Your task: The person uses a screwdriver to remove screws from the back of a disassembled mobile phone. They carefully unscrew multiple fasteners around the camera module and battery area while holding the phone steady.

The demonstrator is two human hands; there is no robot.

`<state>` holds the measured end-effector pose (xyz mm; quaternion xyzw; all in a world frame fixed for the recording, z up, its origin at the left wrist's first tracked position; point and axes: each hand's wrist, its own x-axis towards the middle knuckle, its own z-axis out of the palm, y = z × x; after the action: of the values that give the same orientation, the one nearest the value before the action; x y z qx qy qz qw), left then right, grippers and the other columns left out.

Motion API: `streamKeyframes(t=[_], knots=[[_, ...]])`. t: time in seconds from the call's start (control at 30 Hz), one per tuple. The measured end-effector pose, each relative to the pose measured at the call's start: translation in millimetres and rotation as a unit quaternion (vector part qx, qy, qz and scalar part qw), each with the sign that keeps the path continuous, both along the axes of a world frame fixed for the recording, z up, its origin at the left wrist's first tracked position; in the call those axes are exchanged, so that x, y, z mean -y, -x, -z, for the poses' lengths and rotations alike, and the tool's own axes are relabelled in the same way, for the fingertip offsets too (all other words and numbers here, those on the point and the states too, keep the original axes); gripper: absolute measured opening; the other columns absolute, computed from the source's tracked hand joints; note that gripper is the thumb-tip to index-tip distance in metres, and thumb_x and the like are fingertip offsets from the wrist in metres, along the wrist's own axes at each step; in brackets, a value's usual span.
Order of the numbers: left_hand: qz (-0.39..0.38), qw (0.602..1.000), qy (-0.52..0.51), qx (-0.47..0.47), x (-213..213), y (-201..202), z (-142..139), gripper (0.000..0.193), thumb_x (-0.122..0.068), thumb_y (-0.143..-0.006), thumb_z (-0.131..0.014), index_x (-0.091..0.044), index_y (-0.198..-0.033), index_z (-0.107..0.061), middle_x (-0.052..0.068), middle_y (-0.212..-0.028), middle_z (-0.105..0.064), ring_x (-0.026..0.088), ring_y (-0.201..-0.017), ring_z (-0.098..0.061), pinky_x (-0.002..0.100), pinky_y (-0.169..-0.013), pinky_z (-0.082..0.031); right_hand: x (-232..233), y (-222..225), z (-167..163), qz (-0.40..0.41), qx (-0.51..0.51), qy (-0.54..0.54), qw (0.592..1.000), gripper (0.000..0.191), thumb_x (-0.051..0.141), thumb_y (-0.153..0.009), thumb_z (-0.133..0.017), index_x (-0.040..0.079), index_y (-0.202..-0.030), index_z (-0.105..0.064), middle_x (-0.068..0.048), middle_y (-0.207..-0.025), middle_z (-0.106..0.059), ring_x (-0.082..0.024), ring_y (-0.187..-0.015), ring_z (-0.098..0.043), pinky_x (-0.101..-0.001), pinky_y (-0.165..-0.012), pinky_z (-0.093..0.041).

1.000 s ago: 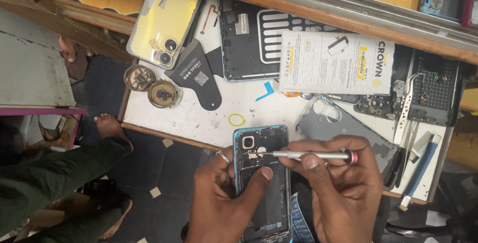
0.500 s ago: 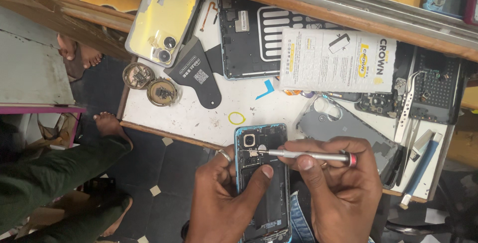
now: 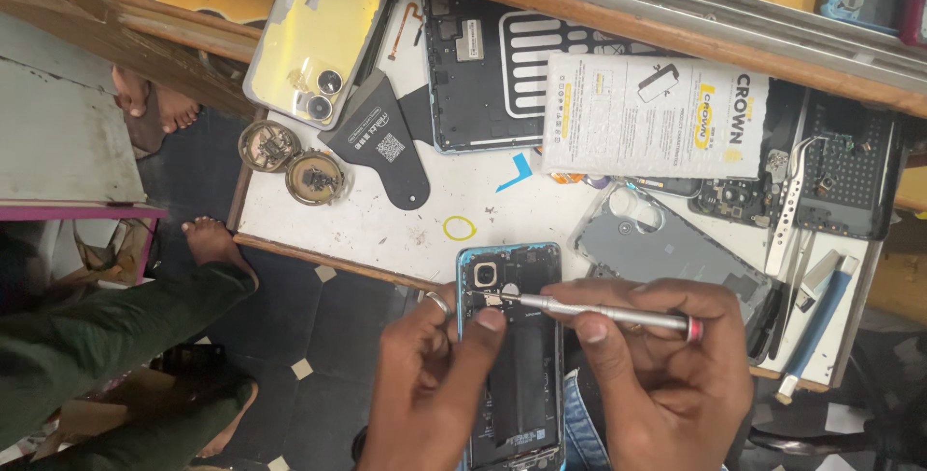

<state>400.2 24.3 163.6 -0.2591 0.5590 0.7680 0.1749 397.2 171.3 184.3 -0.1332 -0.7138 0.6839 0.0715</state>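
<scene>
Left hand (image 3: 425,384): your fingers grip the open phone (image 3: 512,355) at the worktop (image 3: 386,230) edge | right hand (image 3: 657,374): fingers pinch the screwdriver (image 3: 599,313) | tip touches the phone's top, beside your left thumb.

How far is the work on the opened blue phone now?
Done: the opened phone has no back cover, its inner parts show. In hand: the left hand holds it, the right hand sets the screwdriver tip near the camera. Left: the inner parts remain in place.
</scene>
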Motion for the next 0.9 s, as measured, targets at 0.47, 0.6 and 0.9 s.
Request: streamKeyframes(t=[0.47,0.6,0.9], knots=[[-0.004,1.0,0.011,0.009,4.4,6.6,-1.9,0.033,-0.017,-0.097,-0.055,0.005,-0.103,-0.079,0.008,-0.076,-0.075,0.009,-0.069,-0.062,0.026,-0.063,-0.047,0.2,-7.1,3.9,-0.009,-0.057,-0.006,0.998,0.03,-0.009,-0.097,-0.061,0.001,-0.116,-0.04,-0.034,-0.102,-0.074,-0.035,-0.108,-0.078,-0.0389,-0.094,-0.066],[-0.005,1.0,0.007,-0.019,3.8,5.9,0.2,0.032,-0.016,-0.097,-0.054,0.004,-0.104,-0.078,0.005,-0.078,-0.076,0.006,-0.071,-0.062,0.024,-0.064,-0.048,-0.7,-7.1,4.2,-0.013,-0.059,-0.011,0.998,0.031,-0.009,-0.097,-0.061,0.001,-0.116,-0.04,-0.033,-0.1,-0.074,-0.035,-0.107,-0.078,-0.0393,-0.095,-0.067],[0.024,0.998,0.06,-0.019,5.1,5.5,-2.0,0.028,-0.016,-0.099,-0.058,0.003,-0.101,-0.079,-0.004,-0.061,-0.054,0.002,-0.057,-0.042,0.025,-0.05,-0.032,-2.8,-7.0,-1.5,-0.012,-0.033,-0.047,0.998,0.029,-0.007,-0.096,-0.063,0.0,-0.114,-0.041,-0.032,-0.1,-0.076,-0.034,-0.106,-0.079,-0.0379,-0.089,-0.068]])
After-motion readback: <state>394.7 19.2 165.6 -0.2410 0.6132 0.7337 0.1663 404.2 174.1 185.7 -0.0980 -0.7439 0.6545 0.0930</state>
